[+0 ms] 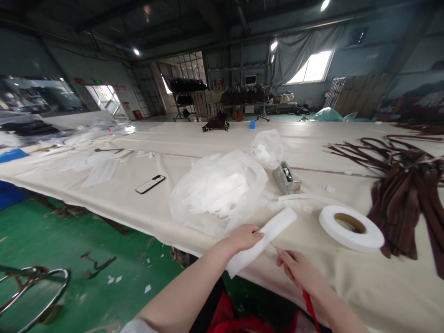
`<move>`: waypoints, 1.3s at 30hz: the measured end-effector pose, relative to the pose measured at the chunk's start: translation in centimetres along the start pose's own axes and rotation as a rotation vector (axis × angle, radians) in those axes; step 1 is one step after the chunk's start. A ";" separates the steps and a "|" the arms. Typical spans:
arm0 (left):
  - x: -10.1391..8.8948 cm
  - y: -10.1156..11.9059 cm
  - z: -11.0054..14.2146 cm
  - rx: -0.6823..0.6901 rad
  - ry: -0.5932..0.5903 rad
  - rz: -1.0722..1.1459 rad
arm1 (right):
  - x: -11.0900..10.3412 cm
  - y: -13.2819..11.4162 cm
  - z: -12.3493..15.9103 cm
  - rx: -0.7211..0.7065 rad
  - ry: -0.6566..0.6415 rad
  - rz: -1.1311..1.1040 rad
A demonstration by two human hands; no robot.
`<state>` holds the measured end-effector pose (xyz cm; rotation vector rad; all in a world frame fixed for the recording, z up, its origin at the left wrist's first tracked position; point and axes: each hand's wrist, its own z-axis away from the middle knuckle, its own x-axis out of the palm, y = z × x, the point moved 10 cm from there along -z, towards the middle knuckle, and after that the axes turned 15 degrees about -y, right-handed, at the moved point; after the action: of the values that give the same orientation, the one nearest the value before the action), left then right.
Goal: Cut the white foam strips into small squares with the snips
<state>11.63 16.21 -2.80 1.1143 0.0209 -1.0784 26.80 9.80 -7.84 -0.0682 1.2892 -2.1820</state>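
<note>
My left hand is closed on a flat white foam sheet, thumb on top, at the table's front edge. Right beside it, my right hand is pinched shut at the sheet's lower edge. A thin dark line shows between its fingertips and the foam, too fine to name. From my right wrist hangs a red band. Just beyond the sheet lies a clear plastic bag full of white pieces. To the right rests a roll of white tape, near a grey tape dispenser.
Brown leather straps are heaped at the right. A phone lies left of the bag, and a smaller plastic bag sits behind it. A dark brown bag is at the far side. Left below stands a metal-ringed stool.
</note>
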 end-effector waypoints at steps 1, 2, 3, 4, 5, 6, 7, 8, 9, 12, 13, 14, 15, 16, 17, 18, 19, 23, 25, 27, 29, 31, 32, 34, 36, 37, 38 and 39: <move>-0.1 0.5 -0.8 0.001 -0.007 -0.040 | -0.6 0.3 0.2 0.003 0.013 -0.010; -0.1 1.0 -1.6 -0.003 -0.014 -0.079 | -1.2 0.6 0.5 0.002 0.024 -0.027; 0.0 1.3 -2.3 -0.011 -0.018 -0.114 | -1.6 1.0 0.7 0.003 0.034 -0.049; 0.0 1.6 -2.9 -0.021 -0.017 -0.150 | -2.1 1.5 1.0 0.007 0.045 -0.073; 0.1 1.9 -3.4 -0.028 -0.010 -0.187 | -2.5 2.0 1.3 0.014 0.057 -0.099; 0.1 2.2 -3.8 -0.033 0.004 -0.225 | -2.8 2.4 1.6 0.020 0.069 -0.122; 0.0 2.5 -4.0 -0.034 0.023 -0.264 | -3.2 2.8 2.0 0.024 0.080 -0.142; -0.1 2.8 -4.0 -0.032 0.045 -0.303 | -3.5 3.1 2.2 0.024 0.088 -0.158; -0.3 3.1 -3.9 -0.024 0.069 -0.339 | -3.7 3.4 2.5 0.021 0.096 -0.170; -0.4 4.4 -3.0 0.036 0.122 -0.426 | -4.1 3.7 3.0 0.000 0.107 -0.191; -0.3 5.0 -2.7 0.069 0.135 -0.456 | -4.0 3.7 3.1 -0.006 0.106 -0.195; -0.1 5.5 -2.4 0.099 0.147 -0.489 | -3.9 3.7 3.1 -0.013 0.102 -0.199; 0.1 5.9 -2.2 0.119 0.159 -0.522 | -3.8 3.7 3.0 -0.016 0.096 -0.203; 0.3 6.1 -2.1 0.125 0.167 -0.555 | -3.6 3.7 3.0 -0.022 0.091 -0.207; 0.5 6.2 -2.1 0.118 0.170 -0.583 | -3.5 3.7 2.9 -0.027 0.086 -0.213; 0.8 6.2 -2.2 0.101 0.166 -0.602 | -3.4 3.7 2.8 -0.034 0.082 -0.223; 1.0 6.1 -2.4 0.080 0.157 -0.609 | -3.3 3.7 2.8 -0.040 0.076 -0.237; 1.5 5.7 -3.2 0.040 0.124 -0.609 | -3.3 3.8 2.7 -0.079 0.071 -0.284; 1.2 5.7 -3.5 0.024 0.120 -0.605 | -3.5 3.8 2.7 -0.099 0.077 -0.297; 0.4 5.6 -3.9 0.003 0.112 -0.590 | -3.6 3.9 2.6 -0.108 0.080 -0.312; -0.6 5.4 -4.3 -0.016 0.103 -0.567 | -3.7 4.1 2.5 -0.117 0.081 -0.319; -1.5 5.3 -4.8 -0.032 0.093 -0.533 | -3.7 4.2 2.4 -0.129 0.084 -0.321; -1.9 5.2 -5.0 -0.038 0.087 -0.510 | -3.8 4.3 2.3 -0.134 0.086 -0.322; -2.3 5.0 -5.2 -0.046 0.071 -0.452 | -3.8 4.3 2.4 -0.140 0.091 -0.332; -2.3 4.8 -5.4 -0.042 0.050 -0.385 | -3.7 4.3 2.5 -0.142 0.091 -0.349; -2.2 4.6 -5.4 -0.036 0.040 -0.352 | -3.7 4.2 2.6 -0.140 0.090 -0.359; -2.1 4.5 -5.3 -0.031 0.032 -0.317 | -3.7 4.2 2.6 -0.138 0.087 -0.368; -2.0 4.4 -5.3 -0.025 0.024 -0.281 | -3.6 4.1 2.7 -0.138 0.084 -0.375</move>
<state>16.18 21.55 -1.28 1.1235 0.2147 -1.3102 32.60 8.11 -8.84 -0.2977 1.5773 -2.4226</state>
